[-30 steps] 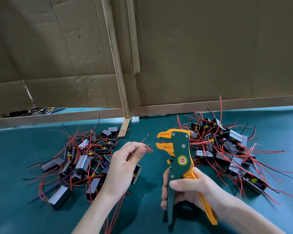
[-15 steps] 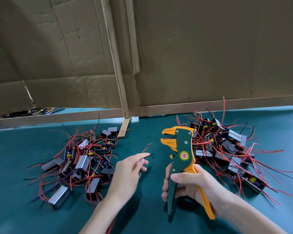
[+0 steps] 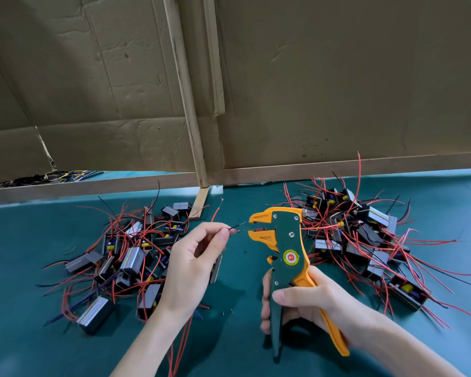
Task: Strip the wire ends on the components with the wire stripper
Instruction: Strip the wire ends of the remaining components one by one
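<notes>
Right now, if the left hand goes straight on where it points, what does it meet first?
Probably the wire stripper, its orange head just right of the pinched wire; depth is unclear.

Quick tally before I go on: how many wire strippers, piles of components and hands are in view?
Wire stripper: 1
Component piles: 2, left pile and right pile
Hands: 2, left hand and right hand
Total: 5

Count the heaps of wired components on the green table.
2. The left heap of black-and-grey block components with red wires lies beside the left hand; the right heap lies beyond the orange-and-green wire stripper held in the right hand. More may hide behind the brown cardboard.
</notes>
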A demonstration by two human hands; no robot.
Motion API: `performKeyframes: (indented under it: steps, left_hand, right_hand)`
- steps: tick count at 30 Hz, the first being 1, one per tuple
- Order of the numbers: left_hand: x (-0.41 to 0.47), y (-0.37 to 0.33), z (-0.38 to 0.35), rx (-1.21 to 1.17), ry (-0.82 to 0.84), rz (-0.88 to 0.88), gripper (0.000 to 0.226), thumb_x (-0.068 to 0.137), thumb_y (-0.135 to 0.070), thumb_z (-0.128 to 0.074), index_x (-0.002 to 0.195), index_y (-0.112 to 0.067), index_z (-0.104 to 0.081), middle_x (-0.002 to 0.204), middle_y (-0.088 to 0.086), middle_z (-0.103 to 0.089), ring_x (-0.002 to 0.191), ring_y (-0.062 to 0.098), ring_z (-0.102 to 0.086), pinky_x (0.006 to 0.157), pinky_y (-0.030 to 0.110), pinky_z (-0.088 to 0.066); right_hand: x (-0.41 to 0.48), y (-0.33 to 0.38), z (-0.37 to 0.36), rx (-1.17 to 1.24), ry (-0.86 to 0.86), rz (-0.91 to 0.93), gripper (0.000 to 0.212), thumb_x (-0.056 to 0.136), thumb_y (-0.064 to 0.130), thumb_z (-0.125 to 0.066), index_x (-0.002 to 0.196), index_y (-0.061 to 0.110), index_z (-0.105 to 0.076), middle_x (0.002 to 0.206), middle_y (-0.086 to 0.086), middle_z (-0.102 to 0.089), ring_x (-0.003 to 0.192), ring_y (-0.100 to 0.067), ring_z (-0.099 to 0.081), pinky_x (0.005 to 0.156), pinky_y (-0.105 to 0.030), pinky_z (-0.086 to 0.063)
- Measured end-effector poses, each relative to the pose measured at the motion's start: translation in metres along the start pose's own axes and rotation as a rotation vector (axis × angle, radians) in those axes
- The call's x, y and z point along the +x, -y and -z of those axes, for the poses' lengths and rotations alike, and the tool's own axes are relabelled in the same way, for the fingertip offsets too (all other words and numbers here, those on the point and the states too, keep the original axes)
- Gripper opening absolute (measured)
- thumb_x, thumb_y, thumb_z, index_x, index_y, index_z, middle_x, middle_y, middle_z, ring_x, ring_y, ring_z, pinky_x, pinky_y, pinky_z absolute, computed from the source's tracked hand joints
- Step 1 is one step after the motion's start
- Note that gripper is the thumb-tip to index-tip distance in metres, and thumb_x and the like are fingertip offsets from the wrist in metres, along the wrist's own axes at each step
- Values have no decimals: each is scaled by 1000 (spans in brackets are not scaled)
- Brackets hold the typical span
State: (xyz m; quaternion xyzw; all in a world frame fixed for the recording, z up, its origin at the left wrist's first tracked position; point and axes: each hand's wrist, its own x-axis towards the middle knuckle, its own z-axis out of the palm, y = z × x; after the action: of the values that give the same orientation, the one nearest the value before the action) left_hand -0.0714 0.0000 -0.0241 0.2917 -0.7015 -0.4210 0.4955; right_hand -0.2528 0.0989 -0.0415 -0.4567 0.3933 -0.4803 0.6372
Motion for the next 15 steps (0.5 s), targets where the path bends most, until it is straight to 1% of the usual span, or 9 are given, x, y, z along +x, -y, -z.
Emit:
performKeyframes:
  steps: [3, 4, 6, 7, 8, 9, 11, 13, 15]
  left_hand:
    - [1, 0, 3, -12, 50, -2, 13, 87, -31, -59, 86, -31, -72, 68, -13, -61, 61, -1, -47, 61, 8, -38]
    - [1, -1, 4, -15, 65, 4, 13, 86, -33, -59, 86, -31, -72, 66, -8, -59, 62, 2, -46, 60, 11, -37]
    - [0, -2, 4, -21, 103, 21, 14, 85, -39, -61, 87, -31, -72, 73, 16, -59, 65, 12, -45, 62, 20, -37]
    - [0, -3, 4, -26, 123, 29, 17, 84, -44, -62, 88, -31, -72, 77, 24, -58, 67, 17, -45, 64, 26, -37]
    - [0, -3, 4, -32, 139, 39, 21, 82, -47, -61, 88, -30, -72, 78, 27, -56, 67, 18, -45, 65, 30, -36]
    - [0, -3, 3, -40, 150, 50, 21, 82, -47, -62, 88, -30, -73, 76, 29, -56, 68, 19, -44, 66, 33, -34]
    - [0, -5, 4, -50, 161, 63, 15, 85, -40, -63, 88, -29, -73, 77, 30, -56, 69, 19, -44, 66, 34, -33]
    - [0, -6, 5, -43, 165, 59, 13, 86, -34, -61, 87, -30, -73, 79, 30, -56, 68, 20, -43, 63, 29, -34]
    - [1, -8, 6, -39, 179, 42, 13, 86, -31, -61, 85, -30, -73, 74, 23, -56, 64, 21, -41, 59, 26, -33]
  right_hand:
    - [-2, -1, 0, -5, 14, -5, 24, 75, 17, -74, 92, 3, -65, 85, -25, -66, 81, -43, -67, 77, -48, -55]
    - [-2, -1, 0, -7, 18, -6, 24, 75, 17, -74, 93, 3, -65, 85, -25, -66, 81, -43, -67, 78, -48, -55]
    - [-3, -1, 0, -19, 34, -3, 22, 76, 16, -73, 92, 5, -66, 85, -24, -66, 81, -42, -67, 78, -48, -55]
    - [-3, 0, 0, -25, 39, -1, 21, 76, 16, -73, 92, 5, -66, 85, -24, -66, 81, -42, -67, 79, -48, -55]
    - [-3, 0, -1, -32, 43, 0, 21, 76, 16, -73, 92, 5, -66, 85, -24, -66, 81, -42, -67, 79, -48, -55]
    - [-4, 1, -1, -37, 45, -1, 21, 76, 16, -73, 92, 5, -66, 86, -24, -66, 82, -42, -67, 79, -48, -55]
    - [-5, 2, -2, -46, 44, -3, 22, 76, 17, -73, 93, 6, -65, 86, -24, -66, 82, -41, -67, 78, -46, -55]
    - [-6, 2, -2, -58, 40, 3, 22, 76, 18, -73, 93, 7, -65, 86, -23, -67, 83, -41, -67, 78, -46, -55]
    - [-7, 2, -2, -70, 36, 7, 23, 77, 19, -73, 95, 8, -65, 87, -23, -67, 84, -40, -67, 81, -48, -55]
